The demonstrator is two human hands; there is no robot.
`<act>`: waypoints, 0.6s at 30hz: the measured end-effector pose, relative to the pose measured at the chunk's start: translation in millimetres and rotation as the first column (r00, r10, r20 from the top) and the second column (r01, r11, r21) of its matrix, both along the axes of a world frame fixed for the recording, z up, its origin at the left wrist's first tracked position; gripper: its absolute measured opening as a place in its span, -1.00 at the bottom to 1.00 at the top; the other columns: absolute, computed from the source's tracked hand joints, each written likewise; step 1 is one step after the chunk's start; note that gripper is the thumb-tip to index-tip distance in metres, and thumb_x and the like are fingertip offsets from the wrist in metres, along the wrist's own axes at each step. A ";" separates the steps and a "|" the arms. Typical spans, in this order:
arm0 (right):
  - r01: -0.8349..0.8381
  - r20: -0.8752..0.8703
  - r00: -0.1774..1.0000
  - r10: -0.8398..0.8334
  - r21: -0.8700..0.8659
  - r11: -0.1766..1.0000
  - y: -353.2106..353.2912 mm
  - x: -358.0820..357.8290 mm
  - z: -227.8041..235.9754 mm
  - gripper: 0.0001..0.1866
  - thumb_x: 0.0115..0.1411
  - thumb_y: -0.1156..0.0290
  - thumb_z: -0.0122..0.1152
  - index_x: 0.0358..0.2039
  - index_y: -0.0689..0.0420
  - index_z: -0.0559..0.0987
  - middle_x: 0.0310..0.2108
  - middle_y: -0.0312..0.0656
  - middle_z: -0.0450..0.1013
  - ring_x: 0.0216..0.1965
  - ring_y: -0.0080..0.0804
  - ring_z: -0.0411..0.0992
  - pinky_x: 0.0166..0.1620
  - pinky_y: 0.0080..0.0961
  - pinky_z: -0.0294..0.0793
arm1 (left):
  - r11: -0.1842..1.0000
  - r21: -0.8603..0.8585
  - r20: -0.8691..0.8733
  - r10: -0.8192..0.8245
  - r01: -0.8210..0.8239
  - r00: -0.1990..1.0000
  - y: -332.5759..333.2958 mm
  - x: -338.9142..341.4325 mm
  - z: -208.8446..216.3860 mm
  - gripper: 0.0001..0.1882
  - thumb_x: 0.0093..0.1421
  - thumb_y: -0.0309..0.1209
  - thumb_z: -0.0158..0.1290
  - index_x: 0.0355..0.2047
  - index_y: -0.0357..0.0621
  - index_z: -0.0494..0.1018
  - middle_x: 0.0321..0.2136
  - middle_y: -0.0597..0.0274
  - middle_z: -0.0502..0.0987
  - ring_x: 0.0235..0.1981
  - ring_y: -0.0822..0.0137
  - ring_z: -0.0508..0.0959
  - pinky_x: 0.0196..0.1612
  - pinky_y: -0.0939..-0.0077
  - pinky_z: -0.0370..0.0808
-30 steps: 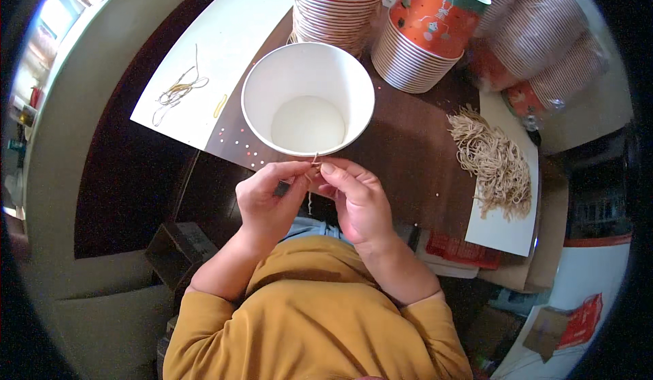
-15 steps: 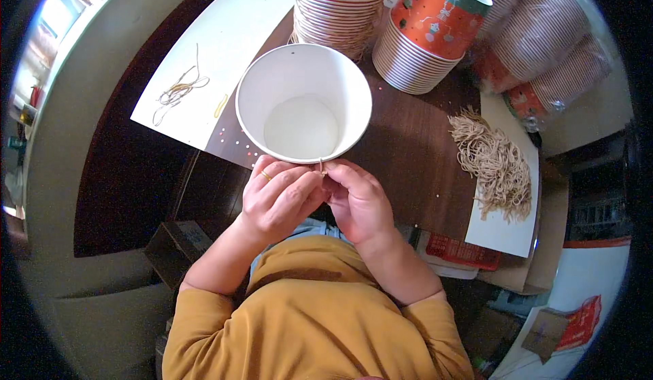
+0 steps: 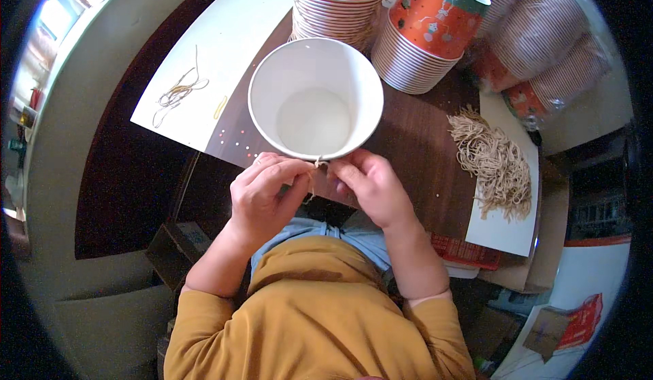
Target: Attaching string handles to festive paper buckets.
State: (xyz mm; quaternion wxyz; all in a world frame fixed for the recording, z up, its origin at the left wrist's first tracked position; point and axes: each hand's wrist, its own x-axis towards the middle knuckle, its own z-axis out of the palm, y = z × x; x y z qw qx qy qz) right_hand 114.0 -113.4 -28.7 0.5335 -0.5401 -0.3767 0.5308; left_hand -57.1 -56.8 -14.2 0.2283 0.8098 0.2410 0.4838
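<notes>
A large paper bucket (image 3: 316,118), white inside, stands tilted toward me at the table's near edge. A thin beige cord (image 3: 319,164) is looped and knotted at its near rim, and a loose end hangs below. My left hand (image 3: 269,191) pinches the cord between thumb and fingers, left of the knot. On the knot's other side, against the rim, my right hand (image 3: 373,188) is closed with thumb and fingers together on the cord; its fingertips are partly hidden.
Two stacks of orange-printed paper buckets (image 3: 423,33) stand behind. A pile of beige cords (image 3: 491,162) lies on a white board at right. Another white board (image 3: 204,60) at left holds a few loose strings (image 3: 178,94). Plastic-wrapped bucket stacks (image 3: 544,33) fill the far right.
My hands have drawn apart, the right one moving rightward. A knot and a hanging cord end now show between them. The bucket has shifted slightly right.
</notes>
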 end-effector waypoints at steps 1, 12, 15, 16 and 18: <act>0.083 0.296 0.946 -0.132 0.172 0.981 -1.6 -5.2 3.0 -0.82 0.17 0.36 0.15 -0.40 0.24 0.53 -0.51 -0.28 0.41 -0.50 -0.51 0.36 -0.38 -0.59 0.38 | 0.999 -0.041 -0.009 0.009 -0.010 1.000 -0.7 -1.3 0.0 -0.81 -0.08 -0.70 0.17 -0.41 -0.23 0.51 -0.52 0.17 0.56 -0.52 0.30 0.55 -0.37 0.50 0.47; -0.341 0.759 0.300 -0.578 0.651 0.678 12.0 -5.7 16.2 -0.75 -0.04 0.44 0.31 -0.29 0.08 0.54 -0.24 -0.24 0.38 -0.34 -0.32 0.34 -0.25 -0.36 0.28 | 0.997 -0.058 -0.034 0.050 -0.052 0.998 2.6 -2.4 0.2 -0.81 -0.06 -0.67 0.18 -0.39 -0.21 0.52 -0.50 0.18 0.57 -0.52 0.32 0.54 -0.41 0.54 0.47; -0.377 0.751 0.307 -0.585 0.660 0.650 17.6 -5.9 11.7 -0.76 -0.04 0.42 0.30 -0.30 0.06 0.54 -0.25 -0.26 0.38 -0.34 -0.33 0.34 -0.26 -0.36 0.26 | 0.996 -0.045 -0.035 0.076 -0.077 0.997 4.8 -5.1 -1.1 -0.82 -0.06 -0.67 0.18 -0.40 -0.20 0.52 -0.50 0.19 0.57 -0.50 0.32 0.54 -0.40 0.53 0.47; -0.389 0.753 0.304 -0.584 0.657 0.646 18.5 -6.2 10.8 -0.76 -0.04 0.42 0.30 -0.30 0.04 0.54 -0.26 -0.27 0.38 -0.35 -0.34 0.33 -0.26 -0.36 0.25 | 0.996 -0.044 -0.035 0.078 -0.080 0.996 5.1 -6.1 -1.4 -0.82 -0.06 -0.67 0.18 -0.40 -0.20 0.52 -0.50 0.19 0.57 -0.50 0.32 0.54 -0.40 0.53 0.47; -0.371 0.731 0.298 -0.613 0.681 0.632 21.1 -9.3 9.2 -0.79 -0.02 0.35 0.27 -0.32 0.03 0.54 -0.28 -0.31 0.37 -0.35 -0.36 0.33 -0.25 -0.34 0.24 | 0.998 -0.050 -0.029 0.037 -0.038 0.999 5.7 -7.4 -1.8 -0.83 -0.05 -0.66 0.17 -0.41 -0.21 0.51 -0.50 0.19 0.56 -0.50 0.30 0.54 -0.39 0.52 0.47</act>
